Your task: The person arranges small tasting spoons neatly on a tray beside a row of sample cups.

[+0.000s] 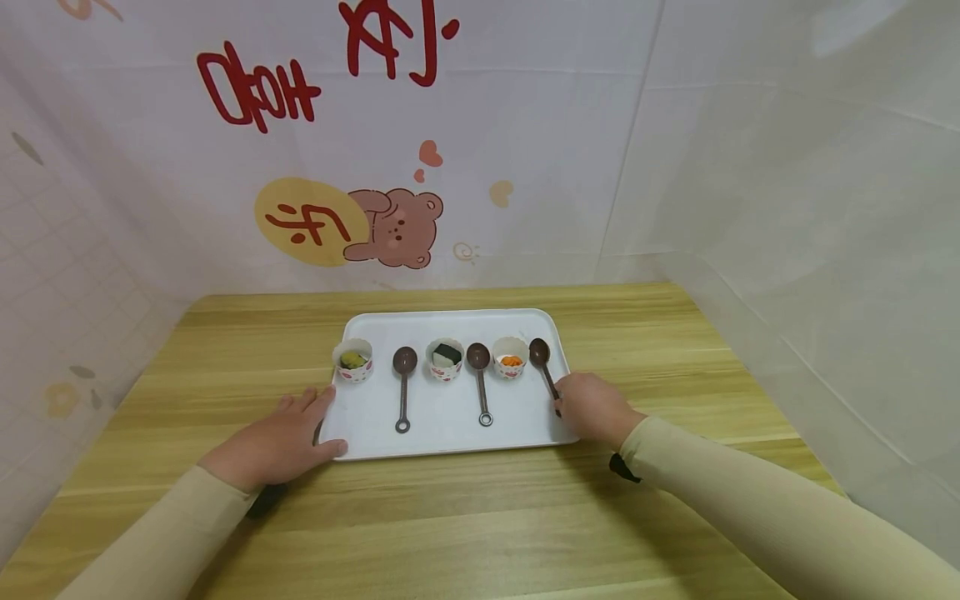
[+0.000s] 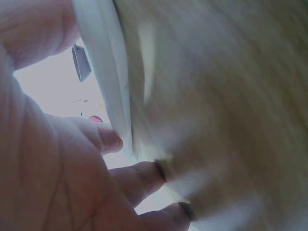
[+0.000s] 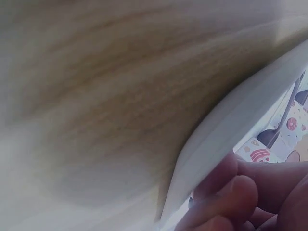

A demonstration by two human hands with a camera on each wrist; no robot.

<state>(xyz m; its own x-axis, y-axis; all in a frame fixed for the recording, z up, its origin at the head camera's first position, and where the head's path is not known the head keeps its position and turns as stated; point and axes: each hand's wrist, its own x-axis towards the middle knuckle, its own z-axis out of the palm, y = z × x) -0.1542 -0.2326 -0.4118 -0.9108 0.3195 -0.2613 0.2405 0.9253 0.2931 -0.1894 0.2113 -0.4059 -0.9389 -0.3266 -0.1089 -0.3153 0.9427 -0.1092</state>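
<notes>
A white rectangular tray (image 1: pixel 442 425) lies on the table with three brown spoons and three small paper cups on it. My right hand (image 1: pixel 598 408) pinches the handle of the rightmost spoon (image 1: pixel 541 354), whose bowl points away from me beside a cup (image 1: pixel 509 367) of orange food. In the right wrist view its fingers (image 3: pixel 236 195) are curled over the tray's edge. At the tray's left side, my left hand (image 1: pixel 273 442) rests with fingers extended, the thumb on the near corner. The left wrist view shows an index finger (image 2: pixel 108 138) against the rim.
The middle spoon (image 1: pixel 479 358) and left spoon (image 1: pixel 405 362) lie with handles toward me. Between them stands a cup (image 1: pixel 444 368) holding a rice ball with a dark wrap. A cup (image 1: pixel 352 367) with yellow-green food sits far left. Printed white cloth (image 1: pixel 525 125) hangs behind the wooden table (image 1: pixel 450 525).
</notes>
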